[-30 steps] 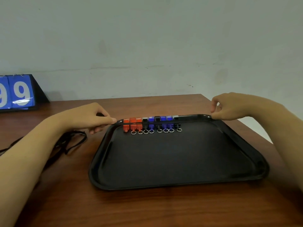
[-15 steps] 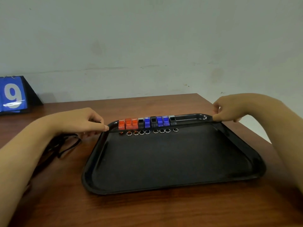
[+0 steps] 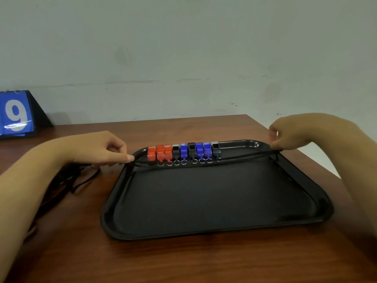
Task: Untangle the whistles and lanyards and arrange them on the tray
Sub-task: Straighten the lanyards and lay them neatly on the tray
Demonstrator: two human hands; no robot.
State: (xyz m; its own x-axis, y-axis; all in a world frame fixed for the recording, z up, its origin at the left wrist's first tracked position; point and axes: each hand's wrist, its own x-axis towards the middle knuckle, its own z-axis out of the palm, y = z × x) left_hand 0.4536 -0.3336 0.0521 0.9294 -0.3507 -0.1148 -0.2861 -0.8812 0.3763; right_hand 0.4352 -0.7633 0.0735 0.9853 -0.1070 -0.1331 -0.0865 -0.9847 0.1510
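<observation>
A black tray point(image 3: 214, 227) lies on the wooden table. Along its far edge stands a row of several whistles point(image 3: 183, 153), orange, black, blue and clear, each with a small metal ring in front. A black lanyard point(image 3: 240, 159) is stretched across the tray just in front of the row. My left hand point(image 3: 104, 149) pinches its left end at the tray's far left corner. My right hand point(image 3: 293, 132) pinches its right end over the far right rim.
A heap of black lanyards point(image 3: 77, 176) lies on the table left of the tray, partly under my left forearm. A blue scoreboard showing a 9 point(image 3: 17, 116) stands at the back left. The table's right edge runs close behind my right arm.
Both hands have lowered the stretched lanyard from level with the whistles to just in front of them, near the rings. The camera view has shifted slightly right.
</observation>
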